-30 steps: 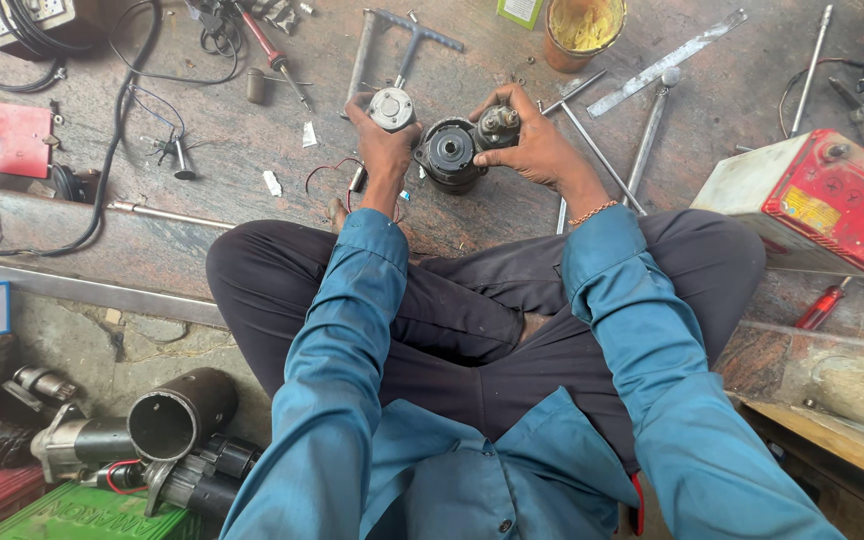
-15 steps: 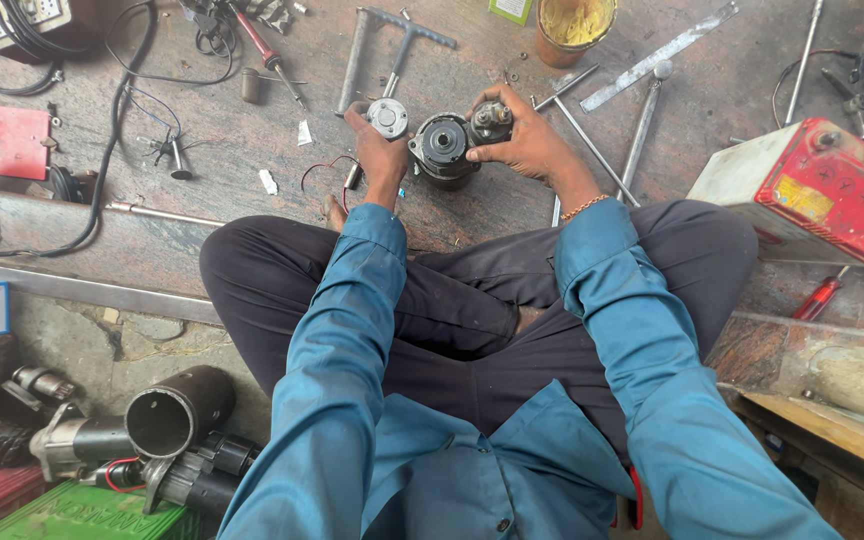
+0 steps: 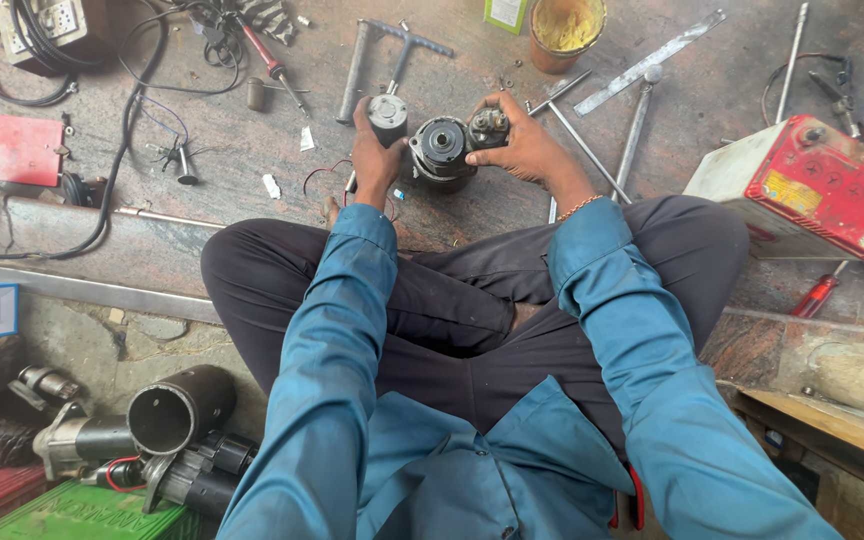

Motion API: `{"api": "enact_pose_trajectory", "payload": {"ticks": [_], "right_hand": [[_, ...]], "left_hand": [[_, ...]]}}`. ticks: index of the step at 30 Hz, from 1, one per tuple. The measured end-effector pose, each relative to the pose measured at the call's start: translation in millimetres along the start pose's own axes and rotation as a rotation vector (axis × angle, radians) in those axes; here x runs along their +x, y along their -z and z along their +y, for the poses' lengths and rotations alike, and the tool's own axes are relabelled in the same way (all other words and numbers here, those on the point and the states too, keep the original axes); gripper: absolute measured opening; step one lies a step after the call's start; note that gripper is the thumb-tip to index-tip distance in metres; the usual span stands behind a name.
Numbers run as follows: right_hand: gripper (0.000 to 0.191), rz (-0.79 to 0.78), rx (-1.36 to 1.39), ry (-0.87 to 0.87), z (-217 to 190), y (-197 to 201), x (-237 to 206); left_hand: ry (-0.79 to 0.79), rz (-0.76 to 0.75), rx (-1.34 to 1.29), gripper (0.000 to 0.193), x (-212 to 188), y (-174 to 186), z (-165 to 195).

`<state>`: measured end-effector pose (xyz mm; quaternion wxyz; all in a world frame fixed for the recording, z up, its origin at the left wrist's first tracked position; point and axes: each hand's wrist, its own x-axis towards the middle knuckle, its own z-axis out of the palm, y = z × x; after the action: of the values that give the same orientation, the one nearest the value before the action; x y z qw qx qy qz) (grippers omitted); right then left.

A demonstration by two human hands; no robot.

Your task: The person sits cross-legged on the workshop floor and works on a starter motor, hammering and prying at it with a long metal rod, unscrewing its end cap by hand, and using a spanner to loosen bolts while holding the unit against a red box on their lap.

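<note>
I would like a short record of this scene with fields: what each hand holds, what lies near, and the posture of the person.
posture: seated cross-legged on the stone floor, blue sleeves
left hand: grips a small grey cylindrical part
right hand: on the black round motor housing, fingers at a small metal part
near, far side: yellow grease pot, metal rods
right side: red-topped battery, red screwdriver

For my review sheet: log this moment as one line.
left hand: holds small grey cylinder | right hand: grips starter motor | floor: scattered tools
</note>
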<state>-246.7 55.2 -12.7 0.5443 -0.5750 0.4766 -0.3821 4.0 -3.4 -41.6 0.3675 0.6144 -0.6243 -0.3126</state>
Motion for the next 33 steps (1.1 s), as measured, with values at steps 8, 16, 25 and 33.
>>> {"api": "enact_pose_trajectory", "payload": {"ticks": [8,16,25,33], "right_hand": [[0.069,0.073,-0.056,-0.027,-17,-7,-11],[0.067,0.096,-0.065,-0.016,-10,-9,-13],[0.068,0.071,-0.026,-0.043,0,-4,-10],[0.065,0.05,0.031,-0.126,-8,-6,-10]], "left_hand": [[0.094,0.017,0.089,0.087,2,6,13],[-0.038,-0.04,0.065,0.075,20,1,5],[-0.065,-0.101,0.234,0.062,30,-24,0],[-0.057,0.061,0.187,0.033,42,-23,-12]]}}
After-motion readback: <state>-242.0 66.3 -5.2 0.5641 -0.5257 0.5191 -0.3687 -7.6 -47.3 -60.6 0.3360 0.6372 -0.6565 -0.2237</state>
